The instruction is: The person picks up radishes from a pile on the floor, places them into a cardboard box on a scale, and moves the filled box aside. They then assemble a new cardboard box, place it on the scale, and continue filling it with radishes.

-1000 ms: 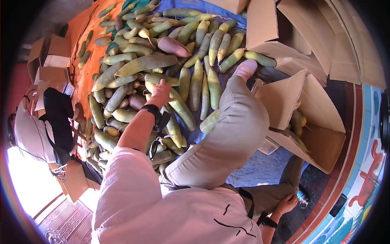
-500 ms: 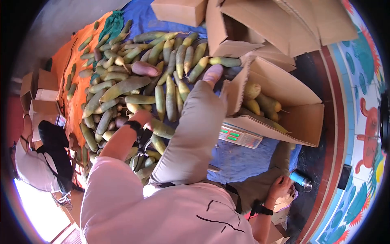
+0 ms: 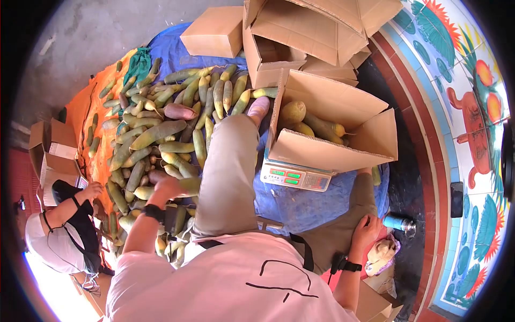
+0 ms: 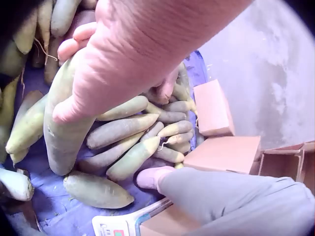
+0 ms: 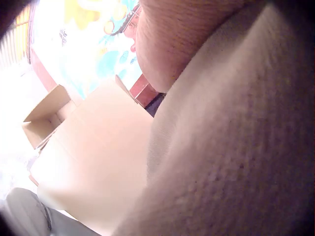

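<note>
My left hand (image 3: 167,191) grips a thick green radish (image 4: 64,135) above the heap. Its thumb (image 4: 64,110) lies along the near side, and the other fingers curl over the far side. Around it lie many more green radishes (image 3: 161,134), with a reddish one (image 3: 179,111) farther back. My right hand (image 3: 366,229) rests on the bent right leg (image 5: 221,147), fingers relaxed and holding nothing. An open cardboard box (image 3: 332,147) with several radishes (image 3: 322,127) inside stands on a scale (image 3: 296,177) with lit green digits.
My outstretched left leg (image 3: 230,172) lies between heap and box. More cardboard boxes (image 3: 214,32) stand at the back. A blue bottle (image 3: 398,222) lies by the tiled wall (image 3: 466,107) at right. Another person (image 3: 61,236) sits at left beside the orange sheet (image 3: 88,107).
The head view has swung right, bringing the box and scale further in. My left hand, reaching over the heap before, has drawn back toward me with a radish. My right hand stays on the leg.
</note>
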Available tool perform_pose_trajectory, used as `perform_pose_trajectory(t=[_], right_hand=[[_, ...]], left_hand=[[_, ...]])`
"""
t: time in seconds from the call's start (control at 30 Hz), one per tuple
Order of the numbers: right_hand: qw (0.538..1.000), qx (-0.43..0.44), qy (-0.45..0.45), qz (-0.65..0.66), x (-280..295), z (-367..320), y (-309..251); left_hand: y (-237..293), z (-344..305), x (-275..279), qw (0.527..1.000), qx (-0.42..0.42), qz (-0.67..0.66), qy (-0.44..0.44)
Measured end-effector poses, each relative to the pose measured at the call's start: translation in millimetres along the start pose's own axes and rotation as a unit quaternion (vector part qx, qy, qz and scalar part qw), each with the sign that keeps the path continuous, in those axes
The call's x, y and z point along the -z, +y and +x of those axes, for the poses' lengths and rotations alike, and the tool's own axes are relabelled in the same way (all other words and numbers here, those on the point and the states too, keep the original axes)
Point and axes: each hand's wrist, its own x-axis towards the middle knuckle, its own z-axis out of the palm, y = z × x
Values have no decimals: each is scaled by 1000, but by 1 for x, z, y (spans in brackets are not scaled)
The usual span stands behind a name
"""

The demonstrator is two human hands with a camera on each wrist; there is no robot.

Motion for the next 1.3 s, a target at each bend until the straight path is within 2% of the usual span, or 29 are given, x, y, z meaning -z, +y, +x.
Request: perform_pose_trajectory(t=[0.03, 0.07, 0.13, 0.17, 0.23, 0.27, 0.33, 0.37, 0.43, 0.5, 0.57, 0.7, 0.77, 0.9, 0.93, 0.97, 1.03, 1.1, 1.13, 1.2, 1.23, 1.3], right_hand=[[1000, 0, 5, 5, 2, 1, -1], [1000, -2, 7, 7, 2, 0, 1], [1000, -16, 12, 16, 1, -1, 5], [1000, -18, 16, 18, 2, -2, 5], [999, -31, 17, 26, 2, -3, 6], [999, -30, 19, 28, 2, -4, 7], [999, -23, 33, 29, -1, -6, 11], [999, -23, 36, 30, -2, -7, 13], [998, -33, 33, 38, -2, -8, 14], [998, -32, 39, 40, -1, -8, 13], [998, -32, 45, 38, 0, -10, 14], [997, -44, 42, 49, -3, -15, 18], [996, -48, 46, 56, -3, -16, 20], [994, -63, 59, 63, -2, -18, 19], [994, -71, 55, 69, -1, -18, 18], [993, -74, 55, 67, -1, -18, 18], [995, -58, 56, 61, 0, -16, 18], [995, -60, 55, 62, -1, -16, 18], [995, -60, 55, 64, -2, -17, 18], [995, -62, 44, 64, -1, -16, 17], [995, -65, 38, 65, -1, -16, 17], [995, -63, 38, 61, -1, -16, 17]], left_hand=[[-11, -3, 0, 998, -13, -66, 14], [-14, -18, 6, 998, -13, -65, 17], [-21, -66, 35, 949, 0, -295, 112], [-25, -79, 45, 949, -1, -294, 117], [-30, -103, 64, 887, -20, -418, 197], [-26, -119, 76, 886, -21, -418, 200], [-5, -151, 101, 808, -130, -499, 285], [3, -159, 111, 807, -132, -500, 287], [21, -169, 132, 767, -230, -525, 289], [53, -178, 150, 749, -310, -520, 269], [90, -177, 165, 751, -362, -496, 241], [173, -174, 191, 791, -426, -393, 195], [211, -149, 202, 811, -460, -322, 167], [282, -130, 214, 862, -444, -203, 139], [298, -122, 213, 861, -446, -200, 138], [313, -108, 210, 869, -437, -164, 167], [328, -90, 202, 873, -428, -128, 193], [334, -80, 194, 841, -441, -267, 167], [334, -73, 195, 842, -440, -266, 163], [330, -64, 201, 869, -439, -116, 199], [325, -60, 198, 870, -437, -117, 195], [306, -74, 198, 828, -461, -16, 320]])
